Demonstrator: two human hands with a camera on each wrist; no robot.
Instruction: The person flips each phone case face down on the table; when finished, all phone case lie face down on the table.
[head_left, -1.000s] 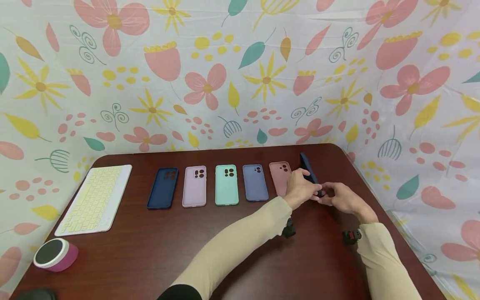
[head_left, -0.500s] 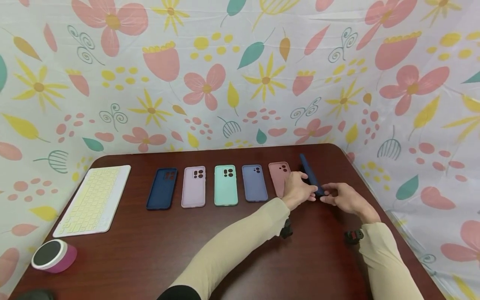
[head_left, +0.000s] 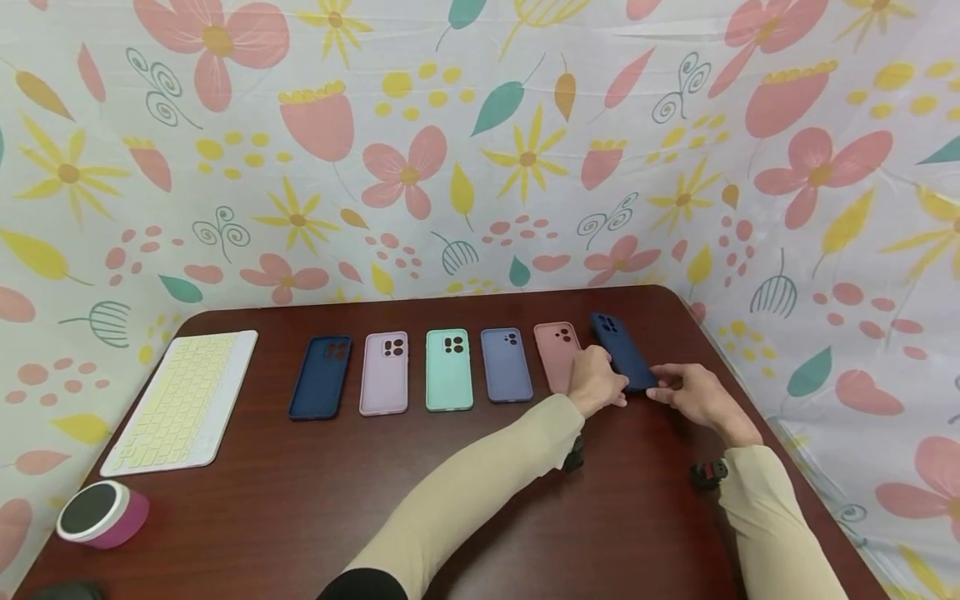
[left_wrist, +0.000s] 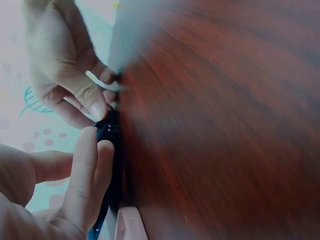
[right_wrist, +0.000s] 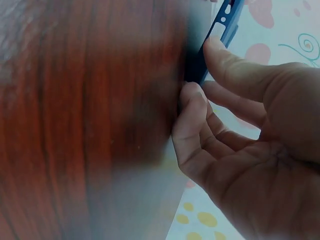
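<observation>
A dark blue phone case [head_left: 627,354] with camera cutouts is at the right end of a row of cases, its back up and slightly tilted over the table. My right hand [head_left: 696,393] pinches its lower right corner; in the right wrist view the thumb lies on the case's edge [right_wrist: 197,65] and a bent finger is at the corner. Along its left side is my left hand [head_left: 595,379], extended fingers against the edge in the left wrist view. The left hand partly covers a pink phone case [head_left: 555,350] beside it.
Leftward in the row lie a blue-violet case [head_left: 507,367], a mint case [head_left: 449,371], a lilac case [head_left: 384,375] and another dark blue case [head_left: 320,379]. A white keyboard [head_left: 180,400] and a pink jar [head_left: 105,515] stand at the left. Patterned cloth [head_left: 405,175] hangs behind the table.
The dark blue phone case has turned from standing on its edge to lying almost flat, back up. The left hand's fingers have eased off to its left side; the right hand stays at its corner.
</observation>
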